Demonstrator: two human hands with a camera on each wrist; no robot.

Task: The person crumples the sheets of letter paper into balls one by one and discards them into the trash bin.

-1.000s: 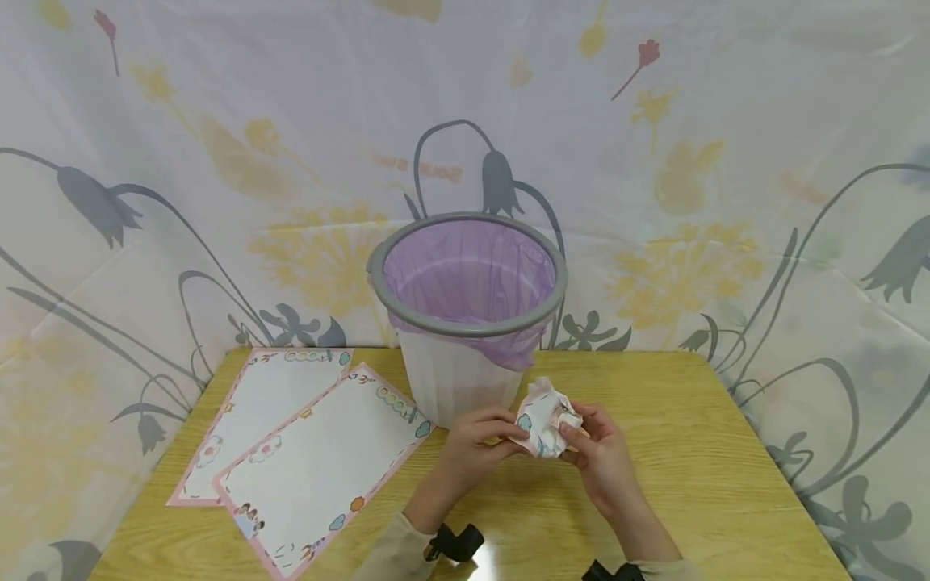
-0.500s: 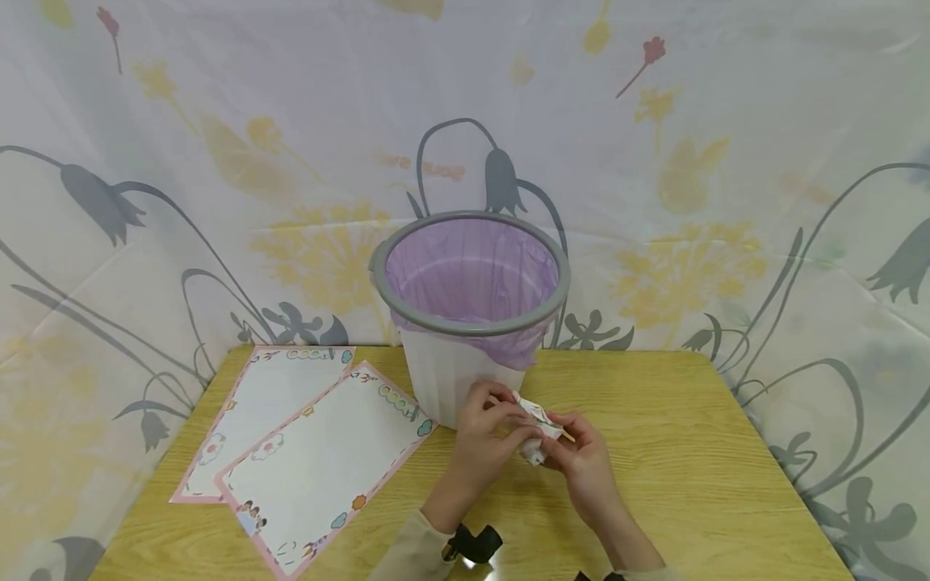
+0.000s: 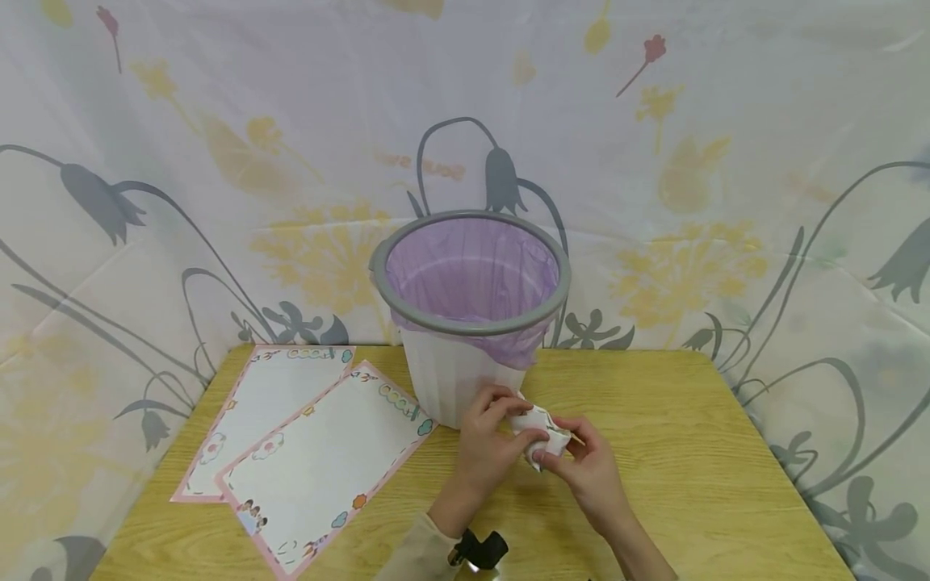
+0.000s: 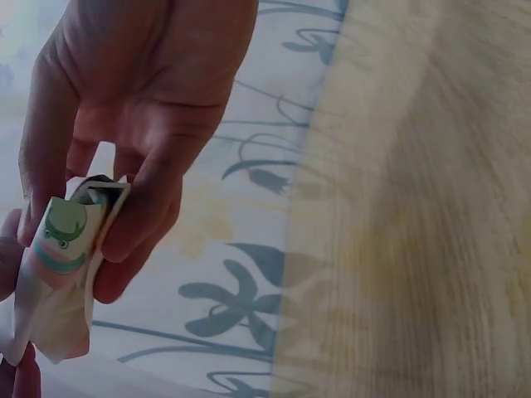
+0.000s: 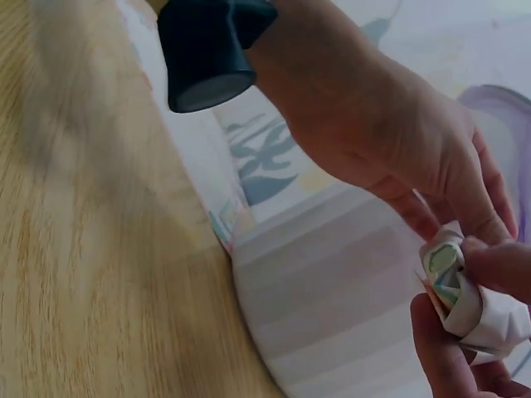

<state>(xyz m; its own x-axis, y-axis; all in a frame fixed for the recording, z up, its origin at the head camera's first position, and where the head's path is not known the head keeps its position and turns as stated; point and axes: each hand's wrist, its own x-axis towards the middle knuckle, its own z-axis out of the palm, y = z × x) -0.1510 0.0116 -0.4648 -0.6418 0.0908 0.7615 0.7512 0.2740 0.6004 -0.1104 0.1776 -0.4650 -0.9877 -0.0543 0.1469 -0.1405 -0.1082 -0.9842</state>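
Observation:
Both hands grip one crumpled sheet of paper (image 3: 540, 428) in front of the bin, above the table. It is white with printed pictures, squeezed into a small wad. My left hand (image 3: 488, 440) pinches its left side between thumb and fingers. On the right side my right hand (image 3: 590, 468) holds it with the thumb in front and the fingers behind. In the left wrist view the paper wad (image 4: 60, 282) shows a green printed figure on a fold. The right wrist view shows the same wad (image 5: 489, 319) between the fingers of both hands.
A white waste bin (image 3: 443, 375) with a grey rim and purple liner stands at the table's back. Two flat sheets with pink borders overlap on the left, the front sheet (image 3: 327, 468) lying over the rear sheet (image 3: 254, 420). A floral curtain (image 3: 726, 161) hangs behind.
The paper has become a smaller, tighter wad. My left hand has turned over its top and shifted right, and my right hand has drawn slightly closer and lower.

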